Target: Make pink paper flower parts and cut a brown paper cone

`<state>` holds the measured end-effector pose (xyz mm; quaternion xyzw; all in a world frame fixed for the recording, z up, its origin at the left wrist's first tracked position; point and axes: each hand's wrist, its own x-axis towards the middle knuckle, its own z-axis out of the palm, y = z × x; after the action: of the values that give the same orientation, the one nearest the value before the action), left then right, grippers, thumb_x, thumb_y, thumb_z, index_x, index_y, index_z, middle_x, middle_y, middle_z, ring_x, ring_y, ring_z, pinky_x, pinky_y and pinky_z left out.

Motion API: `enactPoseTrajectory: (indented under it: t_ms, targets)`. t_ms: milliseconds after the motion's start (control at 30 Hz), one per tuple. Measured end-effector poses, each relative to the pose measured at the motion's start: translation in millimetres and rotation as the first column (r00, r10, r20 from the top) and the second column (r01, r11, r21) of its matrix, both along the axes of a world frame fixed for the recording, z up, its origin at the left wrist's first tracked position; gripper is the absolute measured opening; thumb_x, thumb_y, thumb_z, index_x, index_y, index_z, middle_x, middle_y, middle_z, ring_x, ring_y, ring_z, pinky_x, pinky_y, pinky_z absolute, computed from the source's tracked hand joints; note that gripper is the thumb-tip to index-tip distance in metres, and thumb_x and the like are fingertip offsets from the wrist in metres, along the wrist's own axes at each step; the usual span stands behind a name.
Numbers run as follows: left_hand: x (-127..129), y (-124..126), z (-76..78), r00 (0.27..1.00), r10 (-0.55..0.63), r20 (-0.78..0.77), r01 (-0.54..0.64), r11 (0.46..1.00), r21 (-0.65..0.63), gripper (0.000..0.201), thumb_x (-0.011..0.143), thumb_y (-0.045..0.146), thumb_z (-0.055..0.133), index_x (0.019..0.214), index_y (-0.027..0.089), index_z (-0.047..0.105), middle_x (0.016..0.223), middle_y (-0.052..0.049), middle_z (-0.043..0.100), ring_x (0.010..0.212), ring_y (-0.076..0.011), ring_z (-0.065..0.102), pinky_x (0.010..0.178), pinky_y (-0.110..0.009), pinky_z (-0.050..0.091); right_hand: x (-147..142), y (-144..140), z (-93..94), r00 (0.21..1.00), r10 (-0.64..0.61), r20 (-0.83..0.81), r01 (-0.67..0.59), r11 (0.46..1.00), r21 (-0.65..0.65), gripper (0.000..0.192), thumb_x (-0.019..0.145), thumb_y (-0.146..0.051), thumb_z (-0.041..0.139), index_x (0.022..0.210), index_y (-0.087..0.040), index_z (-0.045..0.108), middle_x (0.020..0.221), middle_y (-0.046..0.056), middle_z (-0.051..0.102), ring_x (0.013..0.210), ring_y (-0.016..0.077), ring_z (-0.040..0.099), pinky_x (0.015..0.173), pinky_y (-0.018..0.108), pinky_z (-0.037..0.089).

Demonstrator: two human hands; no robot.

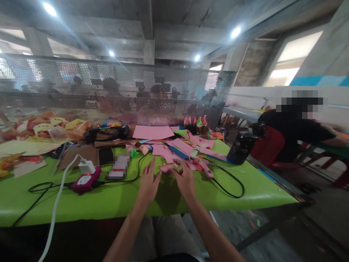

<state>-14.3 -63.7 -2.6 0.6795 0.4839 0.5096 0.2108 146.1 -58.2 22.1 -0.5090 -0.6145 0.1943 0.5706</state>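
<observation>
Both forearms reached in over the near edge of the green table [259, 187], angled toward each other, with a gap of bare green left between the wrists. The left hand [149, 180] was apart from the right, back upward, its fingers stretched forward and loosely together, its thumb out toward the other hand. The right hand [185, 177] bent more at the knuckles, thumb and forefinger by the right end of a small pink paper piece [165, 168]; from where I stood, I couldn't tell whether they pinched it or only touched it. That piece lay between the two hands, just ahead of the thumbs, its left end close to the left one. It looked flat and narrow, plain pink, its outline hard to make out against the pink scraps [163, 151] strewn just beyond the fingertips. A blue tool [177, 152] lay among those scraps, ahead of the right hand, and a pink glue gun [206, 170] rested just to that hand's right, its black cord [241, 187] looping away. Left of the left hand were a blurred-out phone [119, 167] and, further off, a purple power strip [85, 181].
</observation>
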Motion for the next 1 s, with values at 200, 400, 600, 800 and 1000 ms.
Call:
enactPoseTrajectory:
  t_ms: [200,400,600,800,1000]
  targets:
    - [4.5,-0.2,3.2,0.974,0.145,-0.175,-0.133,0.988,0.077,0.057,0.094,0.036,0.038,0.147,0.019,0.026,0.151,-0.012,0.034,0.139,-0.0274,0.028,0.114,-0.049,0.022,-20.8,-20.2,6.1,0.895,0.434,0.104,-0.429,0.901,-0.068,0.042,0.074,-0.042,0.073,0.109,-0.022,0.059,0.092,0.002,0.059,0.077,0.0181,0.053,0.064,0.026,0.041]
    - [6.8,0.3,-2.2,0.949,0.146,-0.281,-0.110,0.984,0.139,0.061,0.093,0.034,0.041,0.148,0.016,0.023,0.147,-0.015,0.041,0.136,-0.0282,0.036,0.111,-0.048,0.029,-29.4,-19.5,3.0,0.882,0.470,-0.039,-0.472,0.877,-0.091,0.027,0.080,-0.042,0.068,0.085,-0.021,0.051,0.076,-0.003,0.051,0.072,0.0156,0.049,0.067,0.026,0.039]
    - [8.6,-4.6,-6.0,0.927,0.082,-0.366,-0.026,0.987,0.158,0.056,0.093,0.025,0.036,0.148,0.019,0.026,0.149,-0.011,0.039,0.136,-0.0270,0.035,0.111,-0.048,0.029,-28.1,-21.7,-2.9,0.919,0.395,0.001,-0.393,0.914,-0.099,0.022,0.091,-0.040,0.052,0.079,-0.022,0.049,0.074,-0.003,0.053,0.069,0.0154,0.049,0.065,0.026,0.037]
    - [6.3,-0.1,-10.6,0.951,0.024,-0.308,0.019,0.990,0.137,0.051,0.095,0.027,0.029,0.146,0.019,0.031,0.148,-0.011,0.040,0.134,-0.0249,0.037,0.110,-0.048,0.030,-27.7,-23.4,-3.9,0.905,0.416,0.090,-0.408,0.909,-0.090,0.018,0.089,-0.037,0.054,0.082,-0.023,0.047,0.076,-0.002,0.051,0.068,0.0155,0.047,0.063,0.025,0.037]
    - [6.5,-0.5,-7.8,0.966,0.049,-0.253,-0.026,0.995,0.096,0.056,0.094,0.037,0.036,0.146,0.018,0.029,0.141,-0.014,0.048,0.129,-0.0280,0.043,0.107,-0.049,0.034,-27.7,-24.8,-5.6,0.884,0.467,0.005,-0.464,0.880,-0.106,0.028,0.078,-0.043,0.069,0.085,-0.022,0.051,0.073,-0.004,0.052,0.066,0.0146,0.047,0.059,0.024,0.036]
